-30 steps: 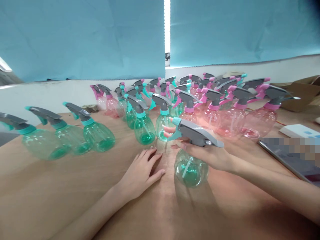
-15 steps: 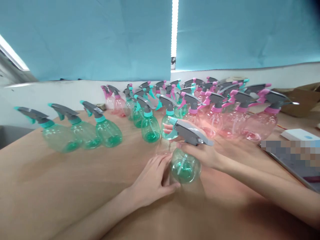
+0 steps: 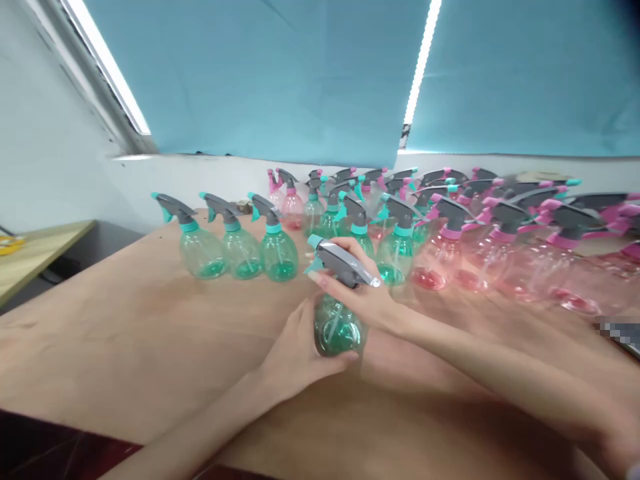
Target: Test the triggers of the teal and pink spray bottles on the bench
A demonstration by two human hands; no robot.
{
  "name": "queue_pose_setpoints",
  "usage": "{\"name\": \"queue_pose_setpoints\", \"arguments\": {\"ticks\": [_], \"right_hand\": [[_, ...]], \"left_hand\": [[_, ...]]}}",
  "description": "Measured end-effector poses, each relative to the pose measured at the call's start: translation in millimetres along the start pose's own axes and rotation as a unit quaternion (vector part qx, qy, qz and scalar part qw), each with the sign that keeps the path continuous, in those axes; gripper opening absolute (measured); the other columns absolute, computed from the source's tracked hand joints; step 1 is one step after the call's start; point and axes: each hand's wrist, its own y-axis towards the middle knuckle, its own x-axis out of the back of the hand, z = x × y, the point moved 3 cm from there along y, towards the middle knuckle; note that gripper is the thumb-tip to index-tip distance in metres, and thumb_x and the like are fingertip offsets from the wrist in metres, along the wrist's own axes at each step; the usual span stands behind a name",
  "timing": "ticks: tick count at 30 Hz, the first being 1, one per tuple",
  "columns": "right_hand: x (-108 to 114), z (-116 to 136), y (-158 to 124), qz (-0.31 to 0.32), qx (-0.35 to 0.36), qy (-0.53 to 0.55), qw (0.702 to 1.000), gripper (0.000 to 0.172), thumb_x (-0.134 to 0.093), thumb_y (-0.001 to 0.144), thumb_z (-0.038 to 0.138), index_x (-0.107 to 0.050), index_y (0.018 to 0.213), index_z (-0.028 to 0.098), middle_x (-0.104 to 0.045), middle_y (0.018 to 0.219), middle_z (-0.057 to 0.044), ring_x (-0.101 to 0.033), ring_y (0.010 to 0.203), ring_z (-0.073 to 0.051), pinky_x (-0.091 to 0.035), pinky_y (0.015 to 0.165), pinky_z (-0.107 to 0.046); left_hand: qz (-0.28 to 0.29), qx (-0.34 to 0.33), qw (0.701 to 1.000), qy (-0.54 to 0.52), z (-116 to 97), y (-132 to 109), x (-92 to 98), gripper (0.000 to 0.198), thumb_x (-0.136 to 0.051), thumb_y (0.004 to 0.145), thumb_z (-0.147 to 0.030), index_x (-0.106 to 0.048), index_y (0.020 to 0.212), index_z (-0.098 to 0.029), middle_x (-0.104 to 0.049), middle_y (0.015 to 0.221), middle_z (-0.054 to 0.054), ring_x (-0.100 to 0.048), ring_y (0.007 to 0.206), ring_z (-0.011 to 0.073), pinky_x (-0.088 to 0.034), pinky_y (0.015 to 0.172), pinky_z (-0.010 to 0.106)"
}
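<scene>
A green spray bottle [image 3: 338,328] with a grey and teal trigger head [image 3: 337,261] is held over the brown table [image 3: 150,333], near its middle. My right hand [image 3: 367,297] is wrapped round the neck under the trigger head. My left hand [image 3: 295,353] cups the round green body from the left and below. Both hands are closed on this one bottle.
Three green spray bottles [image 3: 240,248] stand in a row at the back left. Behind them is a crowd of several more green bottles [image 3: 360,220], and several pink ones [image 3: 500,247] fill the back right. A lower wooden surface [image 3: 35,250] lies at far left.
My left hand moved from flat on the table onto the bottle's body. The bottle and my right hand came a little closer and left. The camera swung left.
</scene>
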Motion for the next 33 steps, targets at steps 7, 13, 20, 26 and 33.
{"name": "queue_pose_setpoints", "arguments": {"ticks": [7, 13, 20, 26, 33], "right_hand": [[-11, -11, -2, 0.069, 0.007, -0.170, 0.983, 0.048, -0.069, 0.077, 0.049, -0.051, 0.113, 0.022, -0.059, 0.104, -0.006, -0.058, 0.094, -0.022, -0.050, 0.081, -0.039], [-9, -19, -1, 0.054, -0.036, -0.266, 0.962, 0.049, -0.066, 0.079, 0.053, -0.051, 0.112, 0.020, -0.059, 0.107, -0.009, -0.058, 0.099, -0.025, -0.051, 0.085, -0.044], [-3, -28, 21, 0.016, -0.030, -0.384, 0.923, 0.048, -0.061, 0.081, 0.056, -0.054, 0.111, 0.020, -0.061, 0.108, -0.011, -0.056, 0.106, -0.031, -0.048, 0.088, -0.050], [-4, -35, 32, -0.006, -0.043, -0.446, 0.894, 0.050, -0.060, 0.082, 0.057, -0.056, 0.107, 0.014, -0.063, 0.104, -0.014, -0.057, 0.102, -0.033, -0.049, 0.084, -0.047], [-7, -38, 42, -0.002, -0.079, -0.466, 0.881, 0.051, -0.055, 0.084, 0.057, -0.054, 0.113, 0.015, -0.064, 0.106, -0.016, -0.064, 0.094, -0.036, -0.051, 0.073, -0.048]], "left_hand": [[-0.008, -0.003, 1.000, -0.024, 37, 7, 21.1, 0.081, -0.069, 0.080, -0.050, -0.027, 0.144, -0.026, -0.043, 0.144, 0.011, -0.041, 0.132, 0.0358, -0.038, 0.105, 0.054], [-0.010, -0.003, 1.000, 0.005, 59, 17, 23.1, 0.094, -0.070, 0.078, -0.057, -0.017, 0.149, -0.026, -0.037, 0.149, 0.013, -0.035, 0.136, 0.0329, -0.035, 0.107, 0.052], [-0.039, -0.006, 0.998, 0.048, 75, 15, 38.2, 0.048, -0.057, 0.092, -0.040, -0.041, 0.135, -0.027, -0.054, 0.131, 0.006, -0.050, 0.123, 0.0274, -0.040, 0.102, 0.045], [-0.049, 0.007, 0.998, 0.027, 68, 14, 43.0, 0.029, -0.056, 0.091, -0.034, -0.052, 0.118, -0.024, -0.061, 0.118, 0.005, -0.058, 0.111, 0.0258, -0.046, 0.094, 0.042], [-0.029, 0.009, 1.000, -0.006, 62, 11, 37.4, 0.024, -0.054, 0.090, -0.033, -0.053, 0.113, -0.023, -0.063, 0.115, 0.004, -0.062, 0.104, 0.0245, -0.049, 0.090, 0.040]]}}
